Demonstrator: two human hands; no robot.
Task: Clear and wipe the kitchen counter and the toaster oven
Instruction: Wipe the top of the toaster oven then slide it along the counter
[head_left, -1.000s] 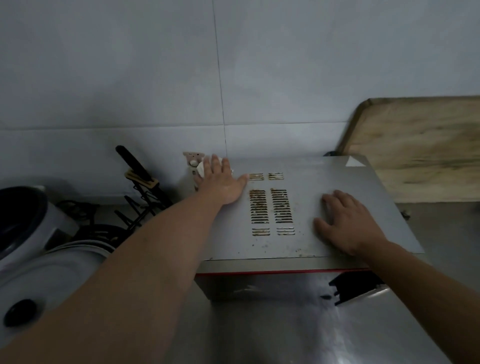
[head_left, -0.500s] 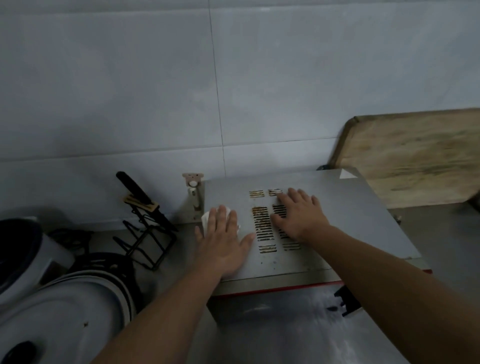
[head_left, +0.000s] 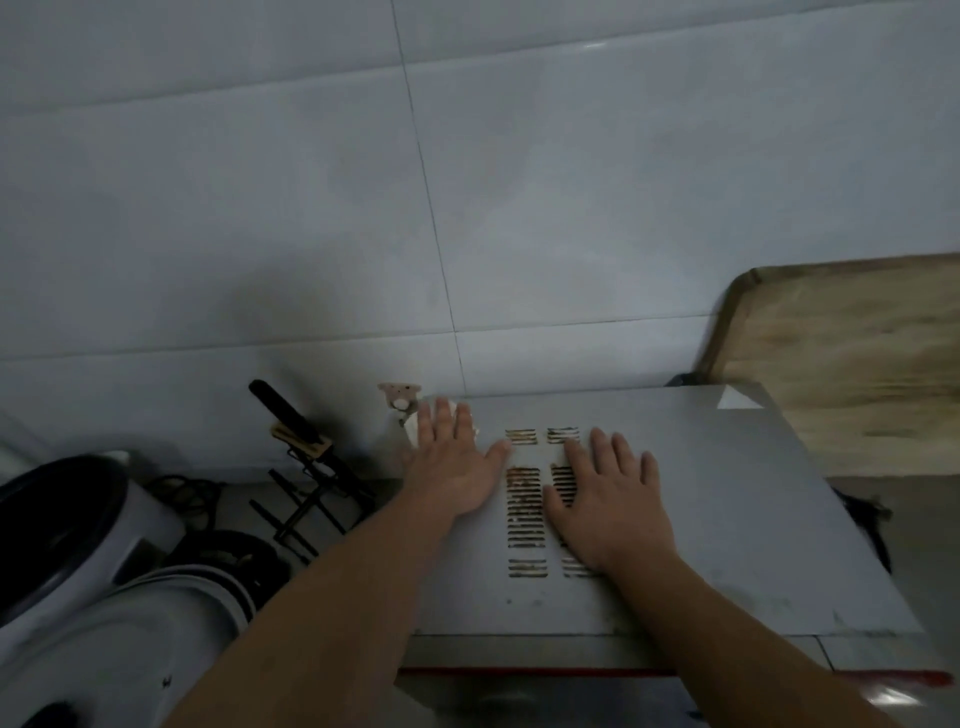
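Note:
The grey toaster oven (head_left: 727, 519) stands against the tiled wall, its top showing rusty vent slots (head_left: 524, 514). My left hand (head_left: 452, 467) lies flat on the oven's back left corner, pressing a small white cloth (head_left: 415, 428) that sticks out from under the fingers. My right hand (head_left: 608, 499) rests flat on the vent slots with its fingers spread and nothing in it. A red strip (head_left: 675, 674) runs along the oven's front edge.
A wooden cutting board (head_left: 852, 364) leans on the wall at the right. Left of the oven are a black wire rack with a knife (head_left: 306, 467), a small hook (head_left: 399, 397) on the wall, a white rice cooker (head_left: 67, 530) and a white lid (head_left: 119, 644).
My left hand has slid the cloth from the oven's front left back toward the rear left corner. My right hand stays on the vent slots, having come there from the right side.

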